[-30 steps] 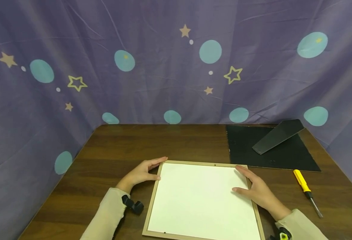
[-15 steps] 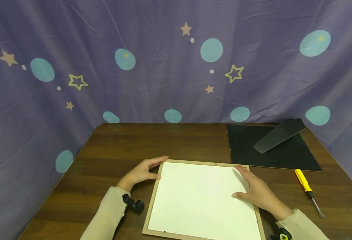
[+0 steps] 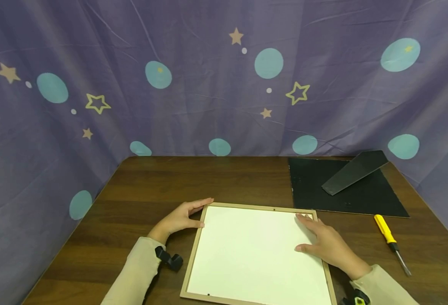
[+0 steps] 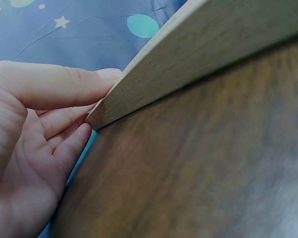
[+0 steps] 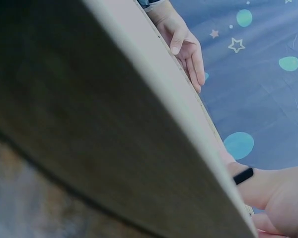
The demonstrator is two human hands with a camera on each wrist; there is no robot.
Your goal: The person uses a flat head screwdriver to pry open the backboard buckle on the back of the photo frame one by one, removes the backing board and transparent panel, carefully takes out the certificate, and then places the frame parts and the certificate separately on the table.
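A light wooden picture frame [image 3: 194, 254] with a white panel [image 3: 254, 254] inside lies on the table. At its far left corner, my left hand [image 3: 179, 218] holds the frame, thumb on the left side and forefinger along the far edge; the left wrist view shows the thumb [image 4: 74, 87] on the frame's side edge [image 4: 164, 69]. My right hand [image 3: 328, 243] lies over the right side near the far right corner, fingers and thumb spread over the white panel. A small black tab [image 5: 243, 176] shows beside the right hand in the right wrist view.
On the dark wooden table [image 3: 193, 178], a black board [image 3: 307, 186] lies at the back right with a tapered black strip [image 3: 353, 173] across it. A yellow-handled screwdriver [image 3: 385, 228] lies at the right. A patterned purple curtain [image 3: 208, 118] hangs behind the table.
My right fingertips have shifted slightly off the frame's far edge and inward over the white panel. The left hand and the picture frame stay in place.
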